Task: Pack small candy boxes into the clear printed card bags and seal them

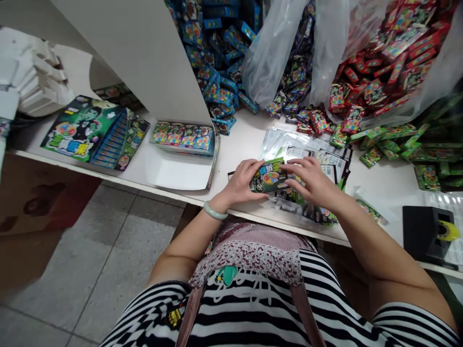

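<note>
A green and black printed packet [269, 177] is held over the front of the table. My left hand [246, 182] is closed round its left end, thumb along the lower edge. At its right end are the thumb and fingers of my right hand [311, 182], closed on that edge. Beneath and behind my right hand lies a loose pile of clear and printed flat bags [333, 156]. To the left stands an open display box [177, 176] with a row of small candy boxes [183, 136] along its back and bare white card in front.
A filled green display box [85, 127] stands further left, near stacked white cartons [43, 77]. Heaps of blue boxes [220, 86], purple boxes [294, 79], red boxes [390, 67] and green boxes [394, 140] line the back. A black tape dispenser [421, 231] sits at right.
</note>
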A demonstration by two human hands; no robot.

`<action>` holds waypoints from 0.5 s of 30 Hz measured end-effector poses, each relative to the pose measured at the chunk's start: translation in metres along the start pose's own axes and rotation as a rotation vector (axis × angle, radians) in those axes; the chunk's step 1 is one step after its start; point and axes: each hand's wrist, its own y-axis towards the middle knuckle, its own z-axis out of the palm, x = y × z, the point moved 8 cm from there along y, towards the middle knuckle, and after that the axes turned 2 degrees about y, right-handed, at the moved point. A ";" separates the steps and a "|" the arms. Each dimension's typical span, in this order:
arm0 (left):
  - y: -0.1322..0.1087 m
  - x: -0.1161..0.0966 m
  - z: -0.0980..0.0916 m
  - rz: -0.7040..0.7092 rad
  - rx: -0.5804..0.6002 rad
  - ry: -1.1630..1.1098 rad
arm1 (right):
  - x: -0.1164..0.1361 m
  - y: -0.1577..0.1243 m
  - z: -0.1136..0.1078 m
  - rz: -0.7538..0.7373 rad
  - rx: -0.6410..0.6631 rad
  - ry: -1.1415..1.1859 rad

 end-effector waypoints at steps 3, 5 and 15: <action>-0.003 0.003 -0.004 -0.028 -0.013 -0.055 | -0.010 0.013 -0.002 0.026 -0.114 0.145; -0.008 0.004 -0.012 -0.039 -0.042 -0.106 | -0.032 0.033 -0.008 0.106 -0.289 0.297; -0.038 -0.007 -0.049 -0.072 -0.148 -0.191 | -0.042 0.252 0.107 0.279 -0.148 0.366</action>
